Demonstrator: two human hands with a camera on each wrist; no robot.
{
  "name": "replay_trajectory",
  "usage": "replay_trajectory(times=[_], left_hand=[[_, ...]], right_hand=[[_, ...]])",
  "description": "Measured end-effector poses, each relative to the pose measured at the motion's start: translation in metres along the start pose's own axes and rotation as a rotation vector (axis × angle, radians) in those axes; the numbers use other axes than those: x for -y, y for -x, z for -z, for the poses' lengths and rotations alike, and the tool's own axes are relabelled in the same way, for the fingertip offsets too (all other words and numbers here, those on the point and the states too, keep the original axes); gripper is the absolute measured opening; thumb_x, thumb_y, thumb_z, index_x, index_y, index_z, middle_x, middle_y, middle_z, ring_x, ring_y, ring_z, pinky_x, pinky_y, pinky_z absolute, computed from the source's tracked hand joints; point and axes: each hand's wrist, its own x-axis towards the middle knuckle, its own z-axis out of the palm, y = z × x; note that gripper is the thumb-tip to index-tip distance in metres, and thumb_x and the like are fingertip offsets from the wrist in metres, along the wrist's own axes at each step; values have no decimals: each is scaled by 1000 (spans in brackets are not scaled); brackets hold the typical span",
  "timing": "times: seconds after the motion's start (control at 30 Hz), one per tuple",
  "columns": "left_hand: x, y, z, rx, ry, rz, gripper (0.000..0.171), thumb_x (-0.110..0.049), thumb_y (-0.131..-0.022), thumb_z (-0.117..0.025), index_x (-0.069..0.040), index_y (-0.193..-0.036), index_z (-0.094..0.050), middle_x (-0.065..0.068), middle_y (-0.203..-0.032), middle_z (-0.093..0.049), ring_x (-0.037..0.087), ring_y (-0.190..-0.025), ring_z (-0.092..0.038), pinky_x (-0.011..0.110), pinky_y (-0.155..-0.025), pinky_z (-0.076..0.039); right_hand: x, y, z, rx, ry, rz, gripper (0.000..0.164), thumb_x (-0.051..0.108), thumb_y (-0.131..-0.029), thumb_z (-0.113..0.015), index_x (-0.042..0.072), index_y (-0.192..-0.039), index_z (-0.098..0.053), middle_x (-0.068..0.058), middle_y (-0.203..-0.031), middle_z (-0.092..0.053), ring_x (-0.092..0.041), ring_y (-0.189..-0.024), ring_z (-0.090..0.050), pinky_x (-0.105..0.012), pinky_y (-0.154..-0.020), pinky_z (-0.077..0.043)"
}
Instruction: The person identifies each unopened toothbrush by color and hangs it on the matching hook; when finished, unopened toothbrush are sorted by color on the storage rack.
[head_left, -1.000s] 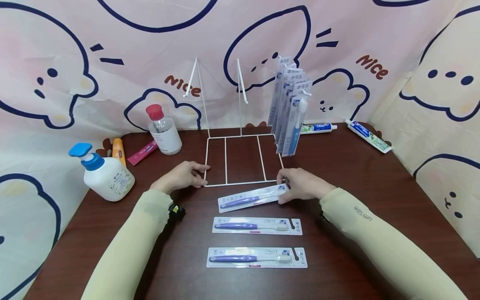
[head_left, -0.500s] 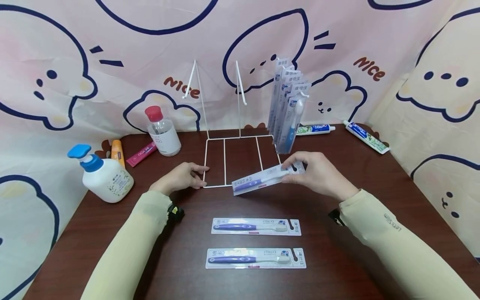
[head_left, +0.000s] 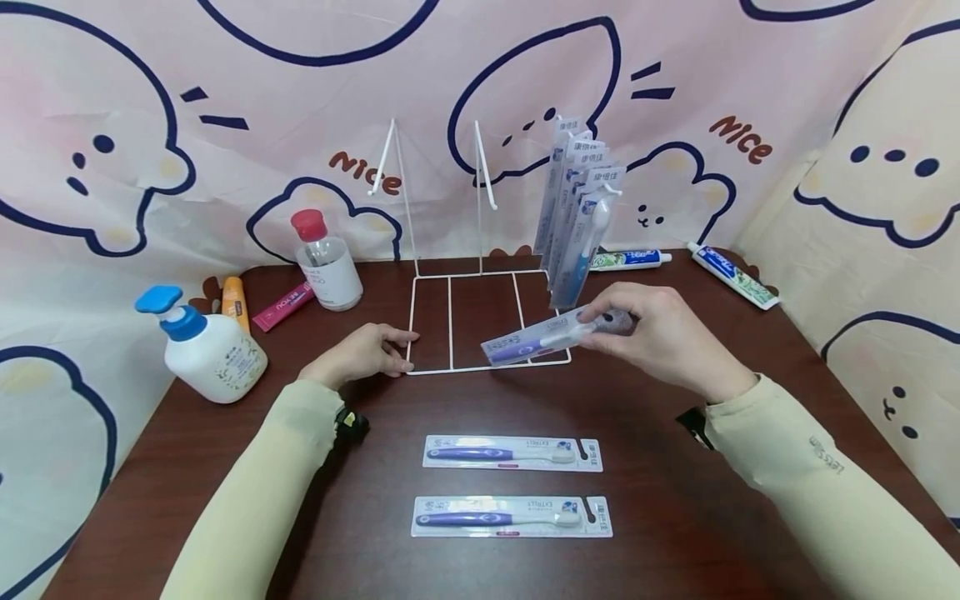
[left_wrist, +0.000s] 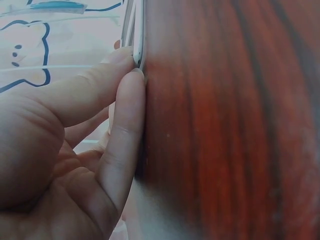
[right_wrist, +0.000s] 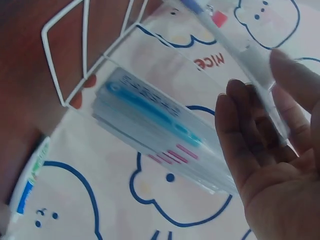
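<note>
My right hand point(head_left: 663, 337) pinches a packaged purple toothbrush point(head_left: 525, 343) near its hook-hole end, tilted above the front right of a white wire display rack point(head_left: 487, 367). In the right wrist view the raised package point(right_wrist: 250, 57) lies between thumb and fingers. My left hand point(head_left: 365, 352) holds the rack's front left corner; in the left wrist view thumb and a finger point(left_wrist: 131, 97) meet at the white wire point(left_wrist: 139, 35). Several packaged blue toothbrushes point(head_left: 581, 250) hang from the rack's right hook. The left hook point(head_left: 382, 157) and middle hook point(head_left: 485, 167) carry nothing.
Two packaged purple toothbrushes lie in front, one point(head_left: 512, 453) behind the other point(head_left: 512, 517). Left stand a pump bottle point(head_left: 217, 358) and a red-capped bottle point(head_left: 330, 271), with an orange tube point(head_left: 236, 304) and a pink tube point(head_left: 283, 308). Toothpaste tubes point(head_left: 735, 273) lie at back right.
My right hand has lifted the packaged purple toothbrush off the table and carried it up, back and to the right, over the rack. The left hand stays at the rack's corner.
</note>
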Motion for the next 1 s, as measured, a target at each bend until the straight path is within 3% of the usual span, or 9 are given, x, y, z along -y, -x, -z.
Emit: replay_trajectory(times=[0.07,0.2,0.3,0.5,0.63,0.77,1.0], left_hand=[[-1,0,1,1,-1,-1,57,-18,-75,-76,-15,-128,-55,10,-81,-64,23,-70,-60,32,-66,-49],[-3,1,2,0,-1,1,57,-18,-75,-76,-15,-128,-55,10,-82,-64,23,-70,-60,32,-66,-48],[-2,1,2,-4,0,0,57,-18,-75,-76,-15,-128,-55,10,-82,-64,22,-69,-60,32,-66,-49],[1,0,0,-3,2,-13,58,-18,-76,-76,-13,-129,-54,9,-83,-65,21,-69,-62,31,-65,-49],[2,1,-1,-4,5,-1,57,-18,-75,-76,-16,-129,-55,9,-83,-65,23,-70,-62,31,-67,-49],[3,1,0,-1,12,10,57,-19,-75,-76,-17,-129,-55,9,-84,-65,22,-71,-61,31,-68,-49],[3,1,1,8,17,3,58,-19,-75,-76,-17,-129,-54,9,-85,-64,22,-72,-61,31,-69,-49]], right_hand=[[4,0,6,-5,-4,4,32,21,-72,-79,27,-101,-65,15,-99,-60,-6,-79,-55,-25,-67,-50],[11,0,14,-30,-50,-37,57,18,-73,-78,31,-122,-54,8,-114,-57,-10,-91,-60,-29,-75,-51],[16,-3,17,-71,-160,-82,68,20,-74,-78,35,-132,-45,6,-119,-55,-10,-95,-61,-30,-76,-50],[28,-14,18,-146,-496,-86,43,14,-79,-73,17,-120,-60,0,-113,-61,-19,-92,-63,-30,-77,-50],[44,-28,14,-132,-623,-102,41,13,-83,-68,10,-123,-58,-4,-119,-58,-23,-94,-63,-33,-78,-50],[61,-44,8,-137,-623,-96,44,12,-85,-66,5,-127,-53,-6,-118,-57,-22,-95,-62,-34,-76,-51],[73,-70,-1,-231,-558,-8,44,6,-85,-64,0,-127,-52,-11,-99,-64,-20,-85,-64,-31,-76,-51]])
